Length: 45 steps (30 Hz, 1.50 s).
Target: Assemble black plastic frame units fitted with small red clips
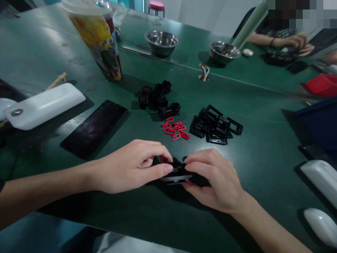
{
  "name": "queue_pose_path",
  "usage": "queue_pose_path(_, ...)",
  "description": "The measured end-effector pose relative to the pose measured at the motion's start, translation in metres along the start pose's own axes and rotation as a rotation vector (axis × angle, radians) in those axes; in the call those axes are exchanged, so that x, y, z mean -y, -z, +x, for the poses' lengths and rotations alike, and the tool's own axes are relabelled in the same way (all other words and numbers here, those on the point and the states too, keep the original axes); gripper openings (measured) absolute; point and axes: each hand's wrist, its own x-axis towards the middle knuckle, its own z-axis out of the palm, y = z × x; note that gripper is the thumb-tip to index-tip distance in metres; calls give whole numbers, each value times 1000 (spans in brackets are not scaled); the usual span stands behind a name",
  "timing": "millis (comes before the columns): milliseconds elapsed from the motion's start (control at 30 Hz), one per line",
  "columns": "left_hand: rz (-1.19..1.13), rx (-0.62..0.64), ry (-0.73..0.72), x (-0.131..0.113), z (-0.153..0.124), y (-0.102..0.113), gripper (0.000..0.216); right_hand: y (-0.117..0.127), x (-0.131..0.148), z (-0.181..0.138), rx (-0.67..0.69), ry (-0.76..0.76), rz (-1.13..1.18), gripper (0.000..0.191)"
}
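Both my hands meet over a small black plastic part (177, 174) near the front edge of the green table (263, 147). My left hand (131, 167) pinches the part's left side with thumb and curled fingers. My right hand (213, 179) grips its right side, fingers bent over it. Behind the hands lie a pile of black socket bodies (158, 98), several small red clips (176, 129) and a pile of flat black frames (214, 125).
A black phone (96, 128) and a white device (43, 105) lie at the left, a printed cup (101, 42) behind them. Two steel bowls (161, 42) (224, 52) stand at the back. White objects (319, 182) sit at the right. Another person's hands (297, 44) work at the far right.
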Motion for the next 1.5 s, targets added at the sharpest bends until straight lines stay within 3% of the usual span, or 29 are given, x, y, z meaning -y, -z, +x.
queue_pose_path(167, 5, 8, -4, 1, 0, -1, 28, -1, 0, 3, 9, 23, 18, 25)
queue_pose_path(500, 404, -94, -307, 14, -6, -4, 33, 0, 2, 0, -3, -81, 67, 18)
queue_pose_path(767, 557, -185, -447, 19, -7, -7, 13, -1, 4, -4, 6, -149, 103, 24)
queue_pose_path(1500, 623, -148, -507, 21, -5, -5, 19, -1, 4, -5, 46, -137, 105, 19)
